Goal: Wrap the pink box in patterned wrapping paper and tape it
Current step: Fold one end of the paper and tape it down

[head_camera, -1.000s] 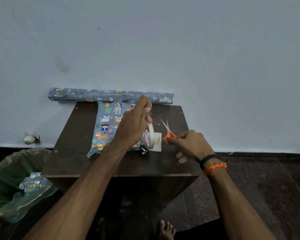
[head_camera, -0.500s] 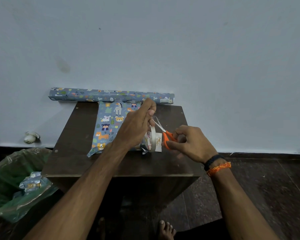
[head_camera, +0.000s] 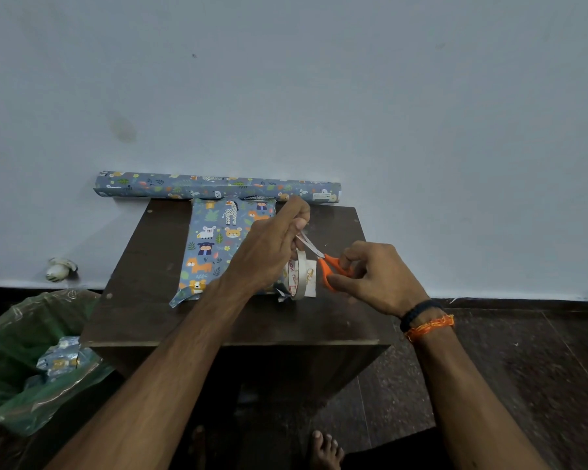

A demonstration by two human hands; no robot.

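On the dark table, the right hand grips orange scissors, blades at a strip of tape. The left hand pinches that strip above the tape roll. Beyond lies the box in animal-print paper, touching the paper roll by the wall.

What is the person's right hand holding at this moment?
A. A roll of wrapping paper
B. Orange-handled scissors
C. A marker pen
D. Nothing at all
B: the right hand grips the orange-handled scissors, their blades reaching toward the strip pulled up from the tape roll by the left hand.
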